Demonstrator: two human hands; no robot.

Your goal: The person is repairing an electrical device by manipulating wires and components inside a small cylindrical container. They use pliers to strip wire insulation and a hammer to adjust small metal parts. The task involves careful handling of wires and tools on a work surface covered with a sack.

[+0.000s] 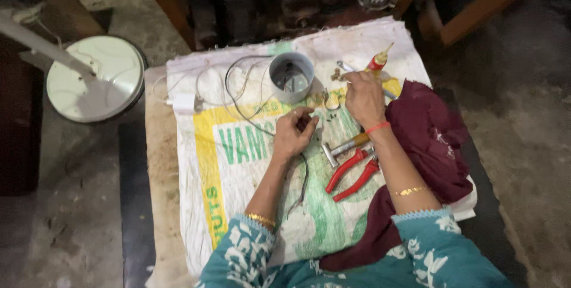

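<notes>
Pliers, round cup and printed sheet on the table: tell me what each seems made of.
Pliers: metal jaws, glossy red handle sleeves, likely plastic or rubber.
Round cup: dull grey with a thin rim, probably metal or plastic.
Printed sheet: woven plastic sacking, frayed edges, matte.

Woven plastic sack (250,204), matt maroon cloth (434,139), red-plastic-handled pliers (352,175)

A makeshift home repair corner: a printed white woven sack (238,216) spread as a work mat over a low table, red-handled pliers (352,174), a small wooden-handled hammer (344,147), loose thin wires (238,94) (tangled), bare rough concrete floor (523,103) around
</notes>
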